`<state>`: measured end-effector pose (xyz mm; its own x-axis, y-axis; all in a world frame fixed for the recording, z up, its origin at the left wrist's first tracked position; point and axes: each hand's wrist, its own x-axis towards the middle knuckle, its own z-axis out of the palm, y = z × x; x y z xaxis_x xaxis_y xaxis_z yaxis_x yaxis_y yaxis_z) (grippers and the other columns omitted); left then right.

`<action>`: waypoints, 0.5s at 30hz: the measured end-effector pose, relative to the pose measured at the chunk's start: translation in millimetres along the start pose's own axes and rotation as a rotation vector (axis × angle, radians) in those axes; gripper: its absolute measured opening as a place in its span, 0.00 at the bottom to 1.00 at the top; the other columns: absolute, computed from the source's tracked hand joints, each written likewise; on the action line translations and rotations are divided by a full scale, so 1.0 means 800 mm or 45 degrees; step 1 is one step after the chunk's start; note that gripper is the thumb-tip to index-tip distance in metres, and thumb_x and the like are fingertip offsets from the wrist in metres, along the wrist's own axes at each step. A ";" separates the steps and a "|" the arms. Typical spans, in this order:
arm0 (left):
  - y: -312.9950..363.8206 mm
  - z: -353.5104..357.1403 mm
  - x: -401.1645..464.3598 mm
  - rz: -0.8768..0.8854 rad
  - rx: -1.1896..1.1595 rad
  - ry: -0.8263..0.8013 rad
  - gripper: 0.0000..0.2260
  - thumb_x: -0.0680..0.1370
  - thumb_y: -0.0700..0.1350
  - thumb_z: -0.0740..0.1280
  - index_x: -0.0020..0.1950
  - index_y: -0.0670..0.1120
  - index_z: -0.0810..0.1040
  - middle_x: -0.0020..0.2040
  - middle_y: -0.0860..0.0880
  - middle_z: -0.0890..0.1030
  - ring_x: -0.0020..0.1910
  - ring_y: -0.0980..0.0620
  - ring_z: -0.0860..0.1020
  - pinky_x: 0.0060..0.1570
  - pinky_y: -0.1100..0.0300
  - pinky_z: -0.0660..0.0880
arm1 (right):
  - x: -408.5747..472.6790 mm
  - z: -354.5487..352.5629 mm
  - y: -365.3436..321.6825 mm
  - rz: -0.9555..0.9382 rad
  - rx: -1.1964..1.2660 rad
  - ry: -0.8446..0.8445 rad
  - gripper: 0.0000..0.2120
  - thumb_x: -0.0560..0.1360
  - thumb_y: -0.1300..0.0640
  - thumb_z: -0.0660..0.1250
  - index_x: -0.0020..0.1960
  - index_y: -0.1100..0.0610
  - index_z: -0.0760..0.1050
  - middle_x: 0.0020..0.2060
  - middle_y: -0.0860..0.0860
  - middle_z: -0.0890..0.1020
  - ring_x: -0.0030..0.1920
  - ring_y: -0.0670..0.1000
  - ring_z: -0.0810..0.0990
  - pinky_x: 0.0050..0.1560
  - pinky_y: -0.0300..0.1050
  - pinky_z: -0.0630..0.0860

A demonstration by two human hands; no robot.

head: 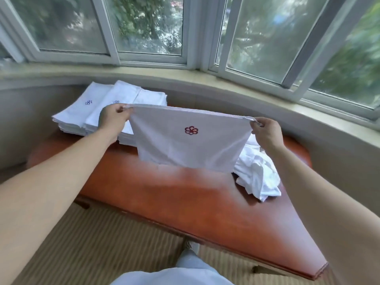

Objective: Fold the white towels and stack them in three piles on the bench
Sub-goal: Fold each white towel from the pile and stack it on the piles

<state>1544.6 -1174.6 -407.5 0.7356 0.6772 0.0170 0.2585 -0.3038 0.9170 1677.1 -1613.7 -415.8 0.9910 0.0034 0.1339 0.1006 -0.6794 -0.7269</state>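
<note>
A bay of white-framed windows [152, 29] curves around the far side of the room, with blurred green trees behind the glass and a pale stone sill [205, 79] running under them. Below the sill stands the surface [185, 194], a padded reddish-brown top with a darker wooden edge, set on a floor of beige striped carpet [98, 239].

The left hand [113, 120] and the right hand [266, 131] are raised over the surface, well apart, each with thumb and curled fingers pinching one upper corner of a white towel [185, 149]. The towel hangs stretched between them, its top edge taut, its lower edge just above the surface. A dark red flower-shaped emblem [191, 130] sits near the middle of the cloth.

Beyond and beside the left hand, folded towels [92, 108] lie in flat stacks set close side by side on the far end of the surface; the hand and the held towel hide part of them. Small blue emblems show on the top towels. Under and just near side of the right hand lies a crumpled heap of unfolded towels [257, 173].

At the bottom edge, light grey trouser legs [185, 272] and a shoe show on the carpet.
</note>
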 end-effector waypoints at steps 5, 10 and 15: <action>-0.009 -0.031 -0.004 0.004 0.215 -0.187 0.08 0.77 0.53 0.70 0.43 0.51 0.84 0.37 0.51 0.83 0.34 0.51 0.77 0.39 0.55 0.75 | -0.004 -0.015 0.007 0.139 0.010 -0.294 0.08 0.76 0.58 0.68 0.44 0.61 0.84 0.28 0.51 0.77 0.25 0.43 0.76 0.24 0.39 0.72; -0.033 -0.029 -0.005 -0.110 0.261 -0.241 0.07 0.80 0.46 0.70 0.55 0.44 0.82 0.32 0.48 0.81 0.28 0.50 0.77 0.41 0.55 0.79 | -0.001 0.007 0.015 0.317 0.072 -0.412 0.06 0.76 0.60 0.71 0.42 0.62 0.82 0.35 0.54 0.78 0.31 0.49 0.79 0.32 0.40 0.77; -0.032 0.000 -0.001 -0.287 -0.086 -0.227 0.03 0.83 0.41 0.66 0.50 0.47 0.75 0.50 0.41 0.85 0.39 0.52 0.83 0.35 0.63 0.75 | 0.014 0.042 0.017 0.373 0.325 -0.266 0.08 0.80 0.62 0.67 0.52 0.62 0.84 0.38 0.53 0.81 0.34 0.48 0.80 0.35 0.35 0.80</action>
<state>1537.4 -1167.6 -431.0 0.7645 0.5921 -0.2550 0.3899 -0.1097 0.9143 1692.6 -1598.1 -446.7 0.9749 0.0035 -0.2228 -0.1950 -0.4706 -0.8606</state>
